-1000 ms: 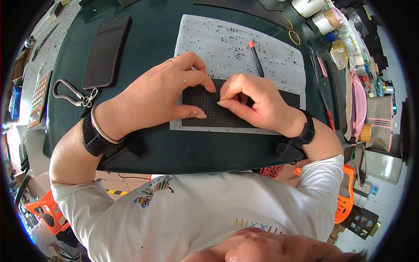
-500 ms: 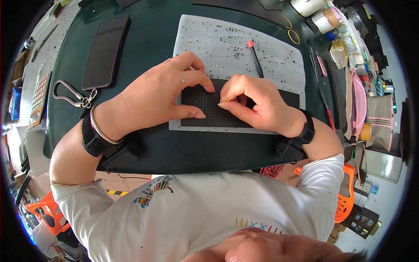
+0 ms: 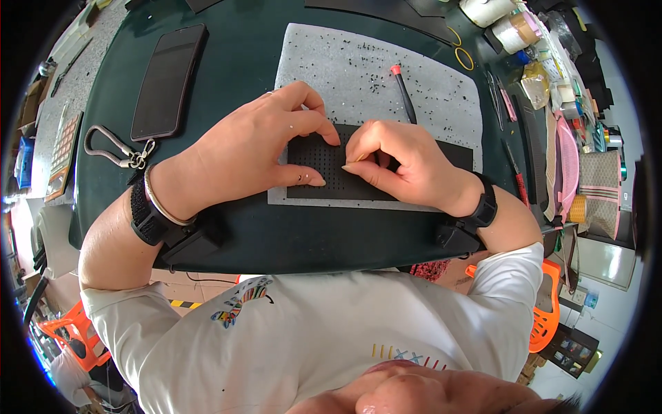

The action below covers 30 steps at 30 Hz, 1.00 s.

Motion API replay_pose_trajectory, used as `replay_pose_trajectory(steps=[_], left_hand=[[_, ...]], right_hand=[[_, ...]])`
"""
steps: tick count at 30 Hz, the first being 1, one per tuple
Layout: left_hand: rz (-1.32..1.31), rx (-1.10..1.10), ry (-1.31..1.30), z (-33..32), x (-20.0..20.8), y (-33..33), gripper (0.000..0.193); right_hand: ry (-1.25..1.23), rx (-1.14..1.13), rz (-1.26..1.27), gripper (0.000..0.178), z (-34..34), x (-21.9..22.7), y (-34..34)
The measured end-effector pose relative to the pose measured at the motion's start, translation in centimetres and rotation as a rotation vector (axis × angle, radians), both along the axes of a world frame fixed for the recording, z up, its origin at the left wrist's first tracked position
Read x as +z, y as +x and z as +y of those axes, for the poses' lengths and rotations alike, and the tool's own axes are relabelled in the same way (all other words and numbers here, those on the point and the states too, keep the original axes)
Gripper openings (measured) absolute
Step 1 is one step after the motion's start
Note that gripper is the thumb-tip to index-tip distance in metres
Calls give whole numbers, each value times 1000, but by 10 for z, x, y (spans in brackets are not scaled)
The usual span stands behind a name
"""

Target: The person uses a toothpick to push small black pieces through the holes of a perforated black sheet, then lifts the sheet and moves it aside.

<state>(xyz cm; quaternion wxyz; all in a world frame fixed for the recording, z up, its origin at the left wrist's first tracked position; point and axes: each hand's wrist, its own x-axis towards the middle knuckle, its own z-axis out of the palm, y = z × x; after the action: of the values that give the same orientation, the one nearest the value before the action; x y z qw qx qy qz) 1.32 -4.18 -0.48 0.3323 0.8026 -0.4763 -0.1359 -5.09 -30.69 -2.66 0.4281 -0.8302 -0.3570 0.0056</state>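
A flat black plate with rows of tiny holes lies on a white foam-like sheet. My left hand rests at the plate's left part, thumb and forefinger spread apart with fingertips on its surface and nothing between them. Close beside it, my right hand is pinched over the plate's middle. Whatever sits between the right thumb and forefinger is too small to make out. Many tiny black bits are scattered on the sheet beyond the plate, and a small screwdriver with a red end lies among them.
A dark phone and a grey cord strap lie at the left. Tweezers, a red-handled tool and yellow rings are to the right. Rolls and clutter line the table's right edge.
My right hand has shifted very slightly left, its pinch still over the plate. My left hand stays practically where it was.
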Motion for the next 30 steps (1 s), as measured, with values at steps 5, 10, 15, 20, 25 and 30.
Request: replay_pose_trajectory(steps=[5, 10, 15, 20, 25, 30], left_hand=[[9, 2, 10, -3, 1, 1, 47], [18, 8, 23, -4, 3, 0, 48], [44, 19, 39, -5, 5, 0, 47], [36, 17, 41, -4, 3, 0, 47], [35, 16, 25, -1, 2, 0, 47], [39, 17, 34, -2, 2, 0, 47]], right_hand=[[24, -10, 60, 22, -3, 1, -1], [22, 11, 47, 22, -4, 1, 0], [25, 69, -7, 23, -5, 0, 0], [42, 17, 70, 22, -3, 2, -2], [27, 78, 13, 20, 0, 2, -2], [37, 89, 32, 22, -2, 1, -3]])
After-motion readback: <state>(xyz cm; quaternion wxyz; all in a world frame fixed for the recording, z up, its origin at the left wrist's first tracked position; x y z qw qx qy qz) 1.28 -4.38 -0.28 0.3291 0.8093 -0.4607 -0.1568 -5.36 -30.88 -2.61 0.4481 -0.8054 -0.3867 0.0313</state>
